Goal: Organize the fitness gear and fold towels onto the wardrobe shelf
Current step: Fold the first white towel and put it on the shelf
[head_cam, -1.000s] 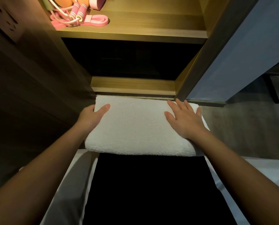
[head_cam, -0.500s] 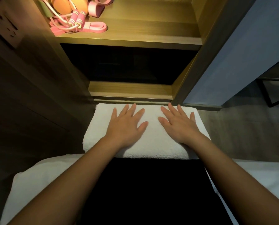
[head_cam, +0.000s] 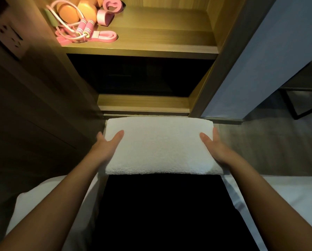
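One folded white towel (head_cam: 158,147) lay crosswise at the far end of a black cloth (head_cam: 160,214), just before the foot of the open wardrobe; whether it rested there or was raised a little could not be told. Two hands held it, one at each short end. The left hand (head_cam: 106,147) had its thumb laid flat on top and its fingers down the side of the fold, mostly hidden. The right hand (head_cam: 215,147) matched it, thumb on top and fingers along the far edge. Both were only partly closed, clasping the towel between thumb and fingers. The lit upper shelf (head_cam: 160,38) held the fitness gear, all crowded into its left corner: one pink jump rope (head_cam: 84,30) with two handles lying side by side, one flat pink band (head_cam: 104,36) just beside them, one pink looped strap (head_cam: 109,7) behind, and at least two orange round pieces (head_cam: 68,15). The compartment below (head_cam: 139,75) was too dark to read. White bedding (head_cam: 287,196) flanked the black cloth on both sides.
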The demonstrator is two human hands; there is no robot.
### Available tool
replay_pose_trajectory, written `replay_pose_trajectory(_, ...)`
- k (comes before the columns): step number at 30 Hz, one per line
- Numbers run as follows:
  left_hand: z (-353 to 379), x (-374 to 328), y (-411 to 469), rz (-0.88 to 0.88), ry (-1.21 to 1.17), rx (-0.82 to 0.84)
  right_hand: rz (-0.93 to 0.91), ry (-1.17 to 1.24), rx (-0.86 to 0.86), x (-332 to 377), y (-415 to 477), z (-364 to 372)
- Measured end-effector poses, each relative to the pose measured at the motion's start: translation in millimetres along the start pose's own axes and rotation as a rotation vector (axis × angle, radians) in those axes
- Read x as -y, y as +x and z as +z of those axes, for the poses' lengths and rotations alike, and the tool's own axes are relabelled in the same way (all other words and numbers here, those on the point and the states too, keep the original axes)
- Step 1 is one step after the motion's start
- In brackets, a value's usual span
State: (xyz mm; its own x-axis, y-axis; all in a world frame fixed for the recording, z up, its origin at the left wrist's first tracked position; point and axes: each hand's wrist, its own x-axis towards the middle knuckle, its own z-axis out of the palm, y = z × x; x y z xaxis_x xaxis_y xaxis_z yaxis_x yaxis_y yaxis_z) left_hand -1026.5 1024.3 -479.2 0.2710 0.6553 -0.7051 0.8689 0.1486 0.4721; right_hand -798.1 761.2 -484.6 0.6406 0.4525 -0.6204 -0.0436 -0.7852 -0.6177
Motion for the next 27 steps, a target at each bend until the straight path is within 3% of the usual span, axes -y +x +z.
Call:
replay_pose_trajectory(3, -10, 5, 4, -0.122, -0.134, 0.117, 0.121, 0.084, 0.04, -6, -1, -9)
replay_pose_trajectory(6, -19, 7, 1, -0.135, -0.277, 0.273, 0.23, 0.071, 0.151, -4, -3, -17)
replay_pose_trajectory(8, -21, 7, -1, -0.133, -0.337, 0.316, 0.256, 0.074, 0.127, 0, -5, -20)
replay_pose_trajectory(12, -25, 8, 2, -0.061, -0.288, 0.152, 0.119, 0.051, -0.02, -3, -11, -21)
replay_pose_trajectory(16, -28, 12, -4, -0.037, -0.05, 0.118, 0.054, 0.006, -0.026, -4, -18, -19)
replay_pose_trajectory(18, -26, 2, -10, 0.113, 0.137, -0.03, -0.074, -0.124, -0.113, 7, -19, -18)
replay_pose_trajectory(21, -7, -20, -30, 0.537, 0.446, -0.293, -0.295, -0.524, -0.231, 30, -27, 0)
replay_pose_trajectory(23, 23, -30, -49, 0.754, 0.694, -0.235, -0.413, -0.696, -0.149, 42, -31, 24)
replay_pose_trajectory(27, 63, -30, -71, 0.93, 0.972, -0.114, -0.514, -0.912, -0.085, 42, -35, 51)
